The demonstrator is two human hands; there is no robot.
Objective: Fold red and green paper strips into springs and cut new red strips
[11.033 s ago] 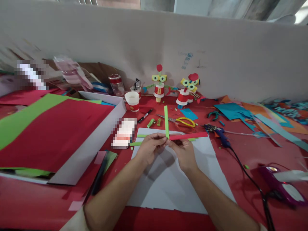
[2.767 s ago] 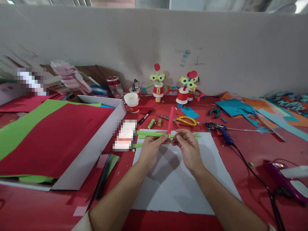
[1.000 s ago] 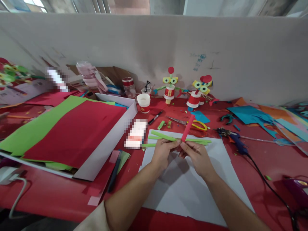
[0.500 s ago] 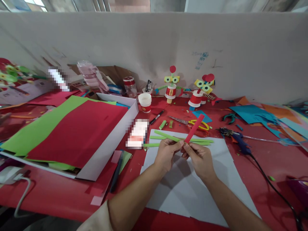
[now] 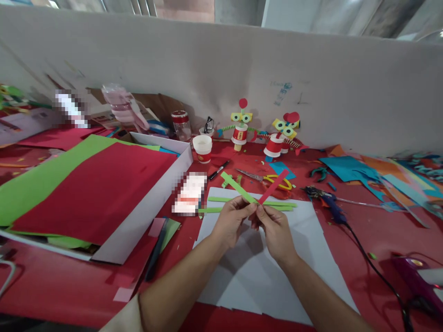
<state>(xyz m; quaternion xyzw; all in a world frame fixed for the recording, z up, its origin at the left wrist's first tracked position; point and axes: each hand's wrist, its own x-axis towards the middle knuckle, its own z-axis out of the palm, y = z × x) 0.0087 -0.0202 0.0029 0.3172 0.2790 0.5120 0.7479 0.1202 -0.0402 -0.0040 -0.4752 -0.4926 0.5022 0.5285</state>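
Strip of green paper [image 5: 238, 187], slanted toward ten o'clock, is finger-pinched by the left hand [image 5: 229, 223]; a red strip [image 5: 274, 186], toward two o'clock, by the right hand [image 5: 277, 230].

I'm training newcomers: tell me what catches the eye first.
Probably the green strip and red strip, meeting in a V at the left hand and right hand. Behind them, goggle-eyed cup figures stand by the wall; to the left, a red sheet spreads across a white box.
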